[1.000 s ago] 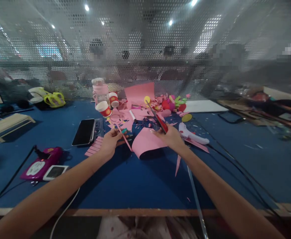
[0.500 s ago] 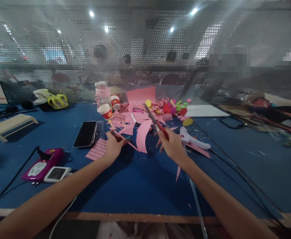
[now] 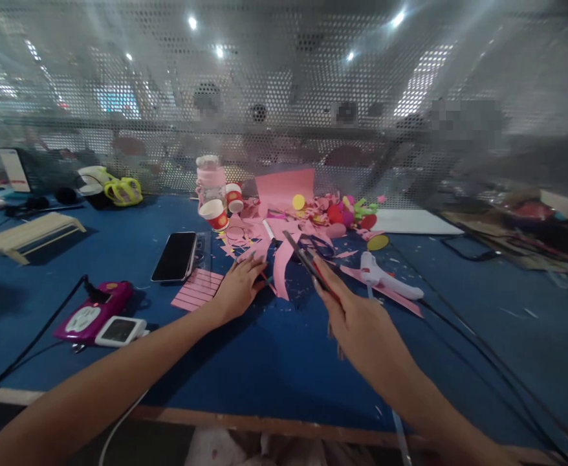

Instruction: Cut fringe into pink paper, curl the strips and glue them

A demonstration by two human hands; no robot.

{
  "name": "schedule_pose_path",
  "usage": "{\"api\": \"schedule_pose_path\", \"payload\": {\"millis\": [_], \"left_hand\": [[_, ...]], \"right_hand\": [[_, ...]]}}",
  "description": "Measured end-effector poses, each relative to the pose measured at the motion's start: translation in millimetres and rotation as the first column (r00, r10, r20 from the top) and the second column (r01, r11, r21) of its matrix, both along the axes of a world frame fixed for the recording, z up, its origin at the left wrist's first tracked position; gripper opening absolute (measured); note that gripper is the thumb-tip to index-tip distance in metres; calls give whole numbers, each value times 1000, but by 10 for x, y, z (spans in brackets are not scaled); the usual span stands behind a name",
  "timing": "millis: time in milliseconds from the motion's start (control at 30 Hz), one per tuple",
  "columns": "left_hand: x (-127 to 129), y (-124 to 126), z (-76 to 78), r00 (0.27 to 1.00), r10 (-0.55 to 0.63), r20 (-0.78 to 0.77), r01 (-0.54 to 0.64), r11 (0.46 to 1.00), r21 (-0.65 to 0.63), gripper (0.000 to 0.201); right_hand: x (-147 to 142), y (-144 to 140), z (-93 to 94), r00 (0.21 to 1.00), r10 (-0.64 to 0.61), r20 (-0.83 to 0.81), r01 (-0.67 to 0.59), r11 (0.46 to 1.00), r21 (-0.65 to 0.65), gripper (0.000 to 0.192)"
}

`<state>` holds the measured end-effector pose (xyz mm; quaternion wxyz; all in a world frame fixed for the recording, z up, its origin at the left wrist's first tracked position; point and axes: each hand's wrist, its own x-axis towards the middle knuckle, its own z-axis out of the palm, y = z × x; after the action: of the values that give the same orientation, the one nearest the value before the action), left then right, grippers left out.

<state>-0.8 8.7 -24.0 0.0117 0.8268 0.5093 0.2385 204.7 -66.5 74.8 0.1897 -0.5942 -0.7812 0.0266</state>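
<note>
My left hand (image 3: 238,288) lies with its fingers stretched out over the near edge of the pink paper pieces (image 3: 259,249). Just right of its thumb, a curved pink paper strip (image 3: 281,268) hangs toward me. My right hand (image 3: 356,317) is closed around the red handle of a utility knife (image 3: 308,262). Its long grey blade points up and left, reaching over the paper strip; whether it touches cannot be made out. A lined pink sheet (image 3: 197,289) is left of my left hand. Beyond the knife lies a blue-handled pair of scissors (image 3: 320,246), partly hidden.
A white glue gun (image 3: 388,281) with a cable lies at right on a pink strip. At left are a phone (image 3: 174,257), a purple device (image 3: 94,314) and a small wooden stand (image 3: 34,233). Paper cups (image 3: 215,215) and a bottle (image 3: 211,181) stand behind, before a perforated screen.
My left hand has gone from a pinch to lying spread on the paper. My right hand has come nearer to me and right with the knife. The view has shifted slightly.
</note>
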Motion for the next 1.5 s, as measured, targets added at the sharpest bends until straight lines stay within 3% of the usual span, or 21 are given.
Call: {"api": "schedule_pose_path", "payload": {"millis": [100,267,333,867,1000,1500], "left_hand": [[13,-18,-10,989,-58,-137,48,996,-73,39],[46,-51,13,979,-58,-198,48,997,-56,42],[47,-55,26,976,-65,-206,55,997,-53,43],[36,-38,-8,970,-64,-236,57,998,-35,44],[31,-38,-8,971,-62,-231,53,998,-43,44],[34,-59,26,974,-58,-220,45,997,-62,44]], "right_hand": [[8,-221,-40,994,8,105,-9,1000,14,51],[-35,-376,-251,924,-29,381,86,987,-136,52],[-68,-383,-306,906,-43,422,131,975,-182,52],[-124,-367,-385,946,-28,323,140,934,-329,50],[-165,-403,-406,915,-52,400,177,943,-283,50],[-131,-402,-412,913,-32,406,135,964,-228,54]]}}
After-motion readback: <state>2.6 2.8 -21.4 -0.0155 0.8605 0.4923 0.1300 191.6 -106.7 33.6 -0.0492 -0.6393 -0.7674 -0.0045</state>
